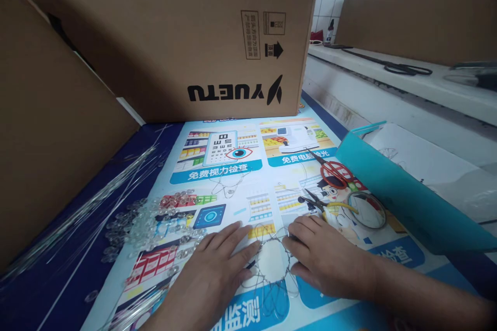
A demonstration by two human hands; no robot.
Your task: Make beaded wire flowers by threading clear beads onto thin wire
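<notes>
A thin wire ring with looped petals (272, 282) lies on the printed sheet between my hands. My left hand (219, 264) grips its left edge, thumb and forefinger closed on the wire. On the opposite side, my right hand (330, 256) pinches the right edge with bent fingers; the exact grip is partly hidden. Clear beads (155, 222) are heaped beyond my left hand. Past my right hand rest yellow-handled pliers (330, 207) and red-handled scissors (336, 173). A smaller bent wire piece (229, 183) lies farther up the sheet.
Long clear strands (101, 191) stretch along the left side. A large cardboard box (174, 36) stands at the back. On the right is a teal tray (411, 201) with a round clear-and-metal item (367, 209) beside it. Black scissors (404, 68) lie on a ledge.
</notes>
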